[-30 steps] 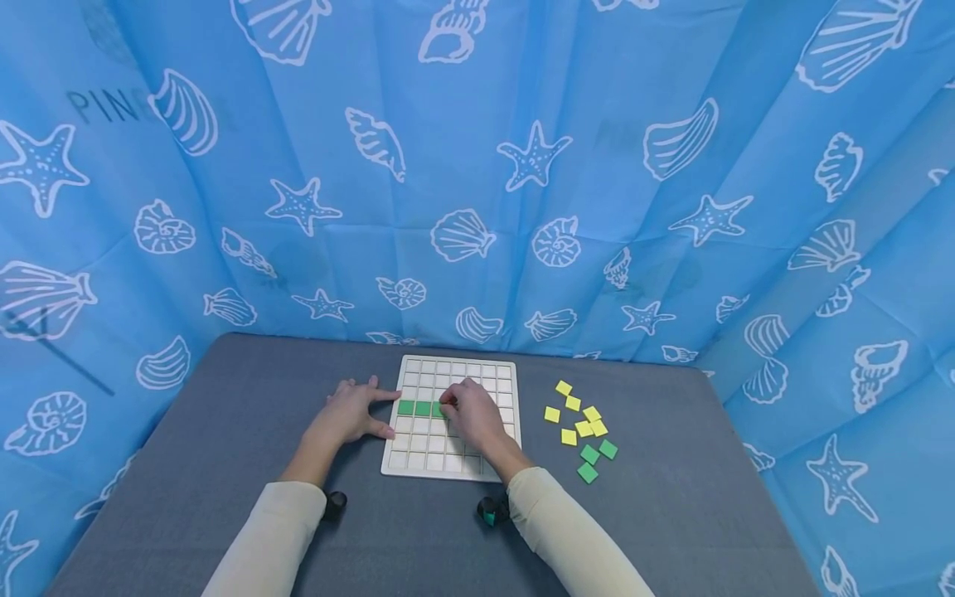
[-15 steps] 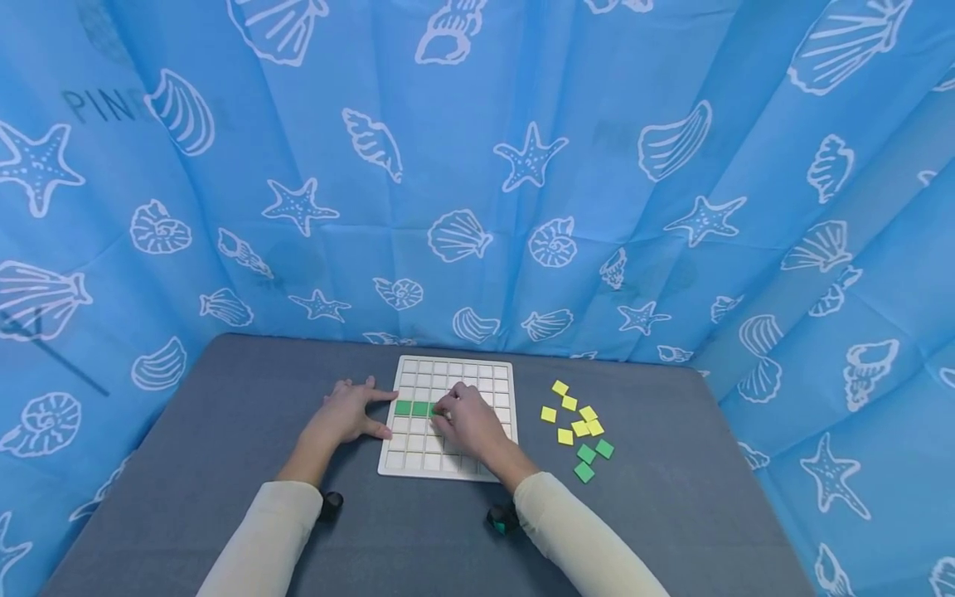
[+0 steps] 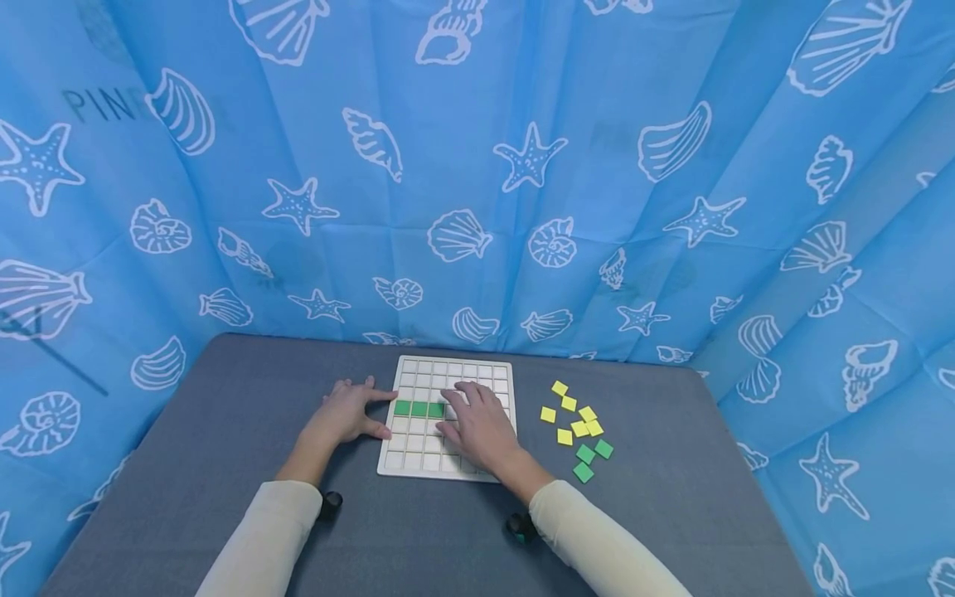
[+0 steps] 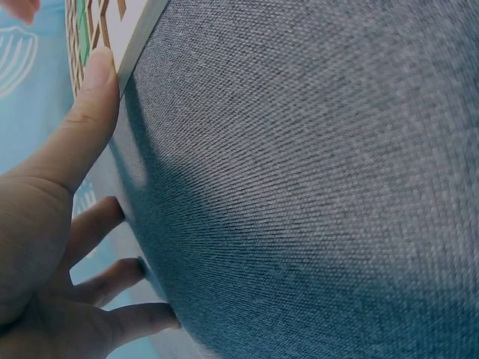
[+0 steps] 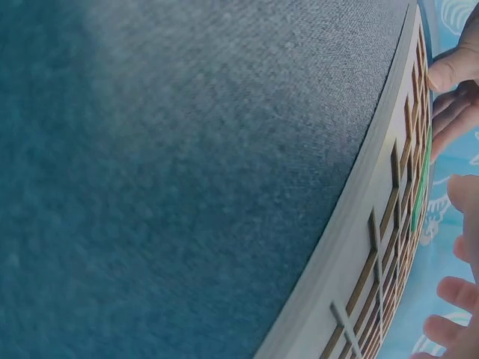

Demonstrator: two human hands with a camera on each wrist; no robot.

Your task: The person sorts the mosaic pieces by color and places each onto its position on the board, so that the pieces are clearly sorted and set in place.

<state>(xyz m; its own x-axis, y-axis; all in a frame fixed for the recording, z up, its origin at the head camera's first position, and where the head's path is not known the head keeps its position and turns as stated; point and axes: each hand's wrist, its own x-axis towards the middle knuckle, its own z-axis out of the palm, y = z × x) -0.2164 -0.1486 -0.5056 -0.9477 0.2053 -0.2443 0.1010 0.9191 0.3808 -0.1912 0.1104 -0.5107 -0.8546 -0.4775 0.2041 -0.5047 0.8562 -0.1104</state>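
Note:
A white square grid board (image 3: 406,460) lies on the grey cloth. Three green square tiles (image 3: 419,409) sit side by side in one row of it, starting from its left edge. My left hand (image 3: 346,414) rests at that edge with fingers spread; its thumb (image 4: 97,82) touches the rim in the left wrist view. Above the board's middle, just right of the third tile, my right hand (image 3: 483,427) is spread and holds nothing. It covers some of the grid squares. In the right wrist view its fingers (image 5: 458,293) are apart from the board.
Right of the board lie several loose yellow tiles (image 3: 564,436) and, nearer me, three loose green tiles (image 3: 584,473). A blue shell-patterned curtain (image 3: 477,274) hangs behind the table (image 3: 656,514) and along its sides.
My right hand has let go of the third green tile, spread its fingers and drawn back slightly to the right. The tile now shows fully in the row. My left hand stays put.

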